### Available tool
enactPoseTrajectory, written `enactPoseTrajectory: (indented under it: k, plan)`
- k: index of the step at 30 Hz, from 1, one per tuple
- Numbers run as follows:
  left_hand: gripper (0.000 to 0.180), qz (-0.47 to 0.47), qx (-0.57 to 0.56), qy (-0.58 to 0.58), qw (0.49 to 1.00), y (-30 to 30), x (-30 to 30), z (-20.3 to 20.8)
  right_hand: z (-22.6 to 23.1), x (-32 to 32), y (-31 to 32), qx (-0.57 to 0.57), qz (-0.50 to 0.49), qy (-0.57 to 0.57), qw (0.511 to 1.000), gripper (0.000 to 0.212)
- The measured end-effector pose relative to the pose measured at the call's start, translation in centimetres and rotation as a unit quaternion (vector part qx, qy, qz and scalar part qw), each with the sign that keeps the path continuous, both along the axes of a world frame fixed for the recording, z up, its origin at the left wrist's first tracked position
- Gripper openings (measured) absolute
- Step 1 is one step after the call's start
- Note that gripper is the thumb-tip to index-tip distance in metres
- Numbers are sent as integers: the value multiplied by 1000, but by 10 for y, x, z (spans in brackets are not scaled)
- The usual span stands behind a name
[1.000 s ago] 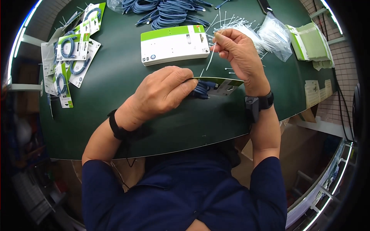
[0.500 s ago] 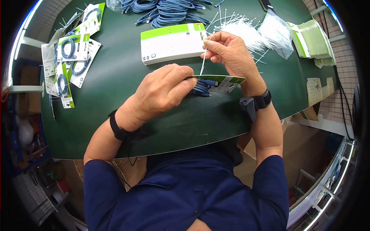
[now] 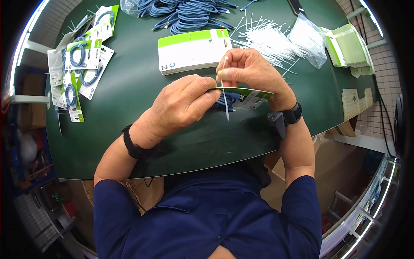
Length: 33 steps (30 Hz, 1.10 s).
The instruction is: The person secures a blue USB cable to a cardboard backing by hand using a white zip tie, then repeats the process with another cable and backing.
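My left hand is closed on the left end of a green and white backing card, tilted so its upper edge faces me. A coiled blue cable lies against the card's near side, partly hidden by my fingers. Just beyond the card, my right hand pinches the upper part of a white cable tie. The tie crosses the card's edge, and its thin tail hangs down on the near side, over the cable.
Behind my hands lies a stack of flat cards. Further back are bundled blue cables, with loose white ties and a clear bag to their right. Carded cables pile up at left; banded cards stand at far right.
My right hand has come down and slightly left toward the card. The tie's tail now shows on the card's near side, hanging below its edge. The left hand keeps its hold.
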<state>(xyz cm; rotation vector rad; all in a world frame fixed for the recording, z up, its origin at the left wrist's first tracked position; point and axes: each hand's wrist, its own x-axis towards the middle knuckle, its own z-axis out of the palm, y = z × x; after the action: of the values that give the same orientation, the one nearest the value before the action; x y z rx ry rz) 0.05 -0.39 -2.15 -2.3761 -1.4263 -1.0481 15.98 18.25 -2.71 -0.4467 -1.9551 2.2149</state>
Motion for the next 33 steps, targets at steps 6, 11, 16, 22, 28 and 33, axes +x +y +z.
enactPoseTrajectory:
  k: [6,11,16,22,28,33]
  plan:
    - [25,11,18,22,1000,2,3,5,8,4,1,0,66,-12,998,15]
    - [22,10,2,31,999,2,4,5,8,7,3,0,81,-28,996,16]
    - [21,-7,3,26,1000,2,2,6,11,4,1,15,90,-48,995,17]
    - [18,-19,3,18,1000,1,2,7,9,3,-2,-1,90,-50,995,18]
    - [16,-14,14,11,1000,2,3,4,7,2,-2,-6,96,-55,994,18]
    - [19,-11,15,-15,1000,4,2,4,4,3,0,-20,90,-39,995,19]
